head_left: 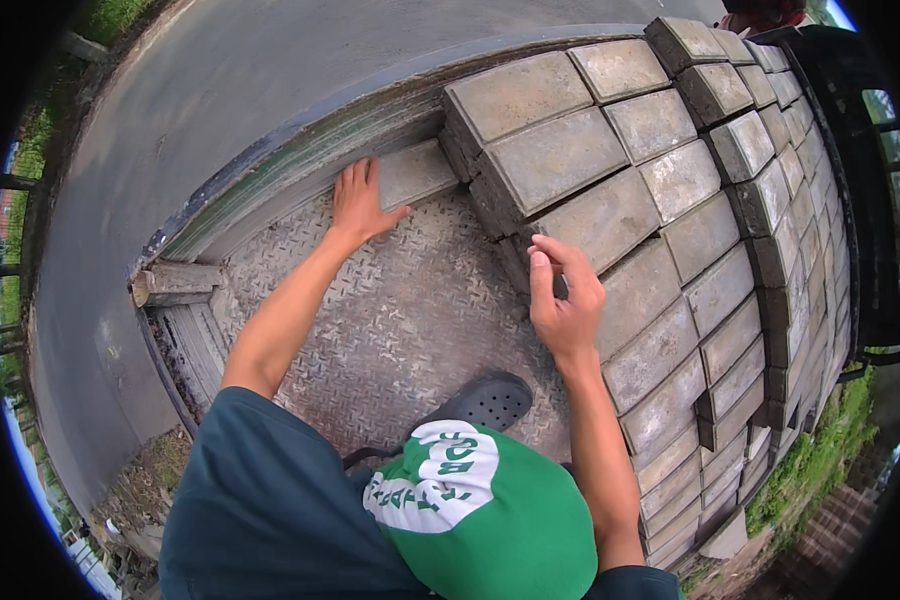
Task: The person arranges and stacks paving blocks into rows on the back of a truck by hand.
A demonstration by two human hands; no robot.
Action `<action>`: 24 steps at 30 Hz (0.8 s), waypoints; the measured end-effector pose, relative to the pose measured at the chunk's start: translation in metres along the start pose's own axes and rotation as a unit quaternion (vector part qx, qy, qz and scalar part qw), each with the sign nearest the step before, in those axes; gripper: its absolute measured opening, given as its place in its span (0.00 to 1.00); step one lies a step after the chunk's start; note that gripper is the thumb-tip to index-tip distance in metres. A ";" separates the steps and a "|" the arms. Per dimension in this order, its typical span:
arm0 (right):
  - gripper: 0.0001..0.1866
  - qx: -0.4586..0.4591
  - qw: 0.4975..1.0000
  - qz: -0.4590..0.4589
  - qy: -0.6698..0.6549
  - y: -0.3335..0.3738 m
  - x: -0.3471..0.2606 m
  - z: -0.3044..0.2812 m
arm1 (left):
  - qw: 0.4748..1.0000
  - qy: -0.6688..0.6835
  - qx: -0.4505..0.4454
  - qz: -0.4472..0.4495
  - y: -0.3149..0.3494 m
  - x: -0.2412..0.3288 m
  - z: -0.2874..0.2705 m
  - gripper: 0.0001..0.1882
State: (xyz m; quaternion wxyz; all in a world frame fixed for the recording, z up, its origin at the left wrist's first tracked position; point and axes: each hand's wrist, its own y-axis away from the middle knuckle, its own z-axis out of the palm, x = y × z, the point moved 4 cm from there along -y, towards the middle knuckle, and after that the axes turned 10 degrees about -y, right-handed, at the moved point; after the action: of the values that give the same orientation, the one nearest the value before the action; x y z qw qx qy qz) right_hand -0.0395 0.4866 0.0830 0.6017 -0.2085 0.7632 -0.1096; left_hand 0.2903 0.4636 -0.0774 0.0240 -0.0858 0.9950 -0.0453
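Observation:
My left hand (364, 208) lies with its fingers spread on the end of a grey concrete paving block (420, 172). That block rests flat on the truck bed (400, 310), along the side wall. Over the edge of a stack of the same blocks (610, 220), my right hand (568, 300) is raised with fingers loosely bent and the thumb a little apart. Nothing shows in it. The nearest column of the stack stands just behind and beside that hand.
A worn metal side wall (300, 140) borders the bed, with a short wooden piece (180, 283) at its near corner. My dark clog (485, 400) stands on the patterned plate. Beyond the wall runs a grey road (220, 80). A person in red (765, 15) is at the far end.

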 end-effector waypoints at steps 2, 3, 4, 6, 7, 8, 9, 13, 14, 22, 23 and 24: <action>0.16 -0.149 0.979 0.139 0.002 -0.007 0.048 0.066 | 0.999 -0.008 -0.018 0.032 -0.010 0.004 0.004 0.59; 0.19 -0.180 0.970 0.163 0.013 -0.007 0.078 0.094 | 0.998 -0.015 -0.056 0.029 -0.013 0.009 0.002 0.60; 0.23 -0.208 0.960 0.186 0.029 -0.009 0.110 0.116 | 0.995 -0.020 -0.090 0.030 -0.020 0.017 -0.001 0.62; 0.32 -0.221 0.930 0.287 0.062 -0.013 0.160 0.156 | 0.994 -0.032 -0.107 0.024 -0.025 0.022 -0.009 0.62; 0.32 -0.227 0.929 0.287 0.058 -0.019 0.166 0.175 | 0.990 -0.051 -0.129 0.015 -0.022 0.017 -0.009 0.63; 0.36 -0.170 0.904 0.393 0.016 -0.023 0.176 0.187 | 0.990 -0.053 -0.131 0.010 -0.019 0.015 -0.008 0.63; 0.40 -0.109 0.863 0.492 -0.025 -0.020 0.182 0.197 | 0.990 -0.067 -0.121 0.007 -0.017 0.015 -0.006 0.62; 0.42 -0.008 0.881 0.472 0.016 -0.012 0.210 0.229 | 0.990 -0.052 -0.128 0.001 -0.018 0.011 -0.007 0.62; 0.42 -0.001 0.883 0.470 0.019 -0.010 0.226 0.229 | 0.991 -0.049 -0.123 0.006 -0.023 0.017 -0.008 0.62; 0.37 -0.002 0.830 0.533 -0.162 0.005 0.245 0.222 | 0.984 -0.048 -0.169 0.010 -0.019 0.026 -0.008 0.61; 0.37 0.002 0.830 0.533 -0.164 0.006 0.246 0.213 | 0.984 -0.046 -0.171 0.010 -0.013 0.035 -0.009 0.61; 0.37 0.007 0.829 0.534 -0.166 0.009 0.248 0.205 | 0.986 -0.029 -0.164 -0.006 -0.006 0.043 -0.011 0.61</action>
State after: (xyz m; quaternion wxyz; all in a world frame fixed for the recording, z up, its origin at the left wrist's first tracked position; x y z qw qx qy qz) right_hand 0.1092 0.3998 -0.1888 0.6859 0.2207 0.6430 0.2596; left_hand 0.2486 0.4514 -0.0681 0.0386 -0.0956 0.9873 0.1208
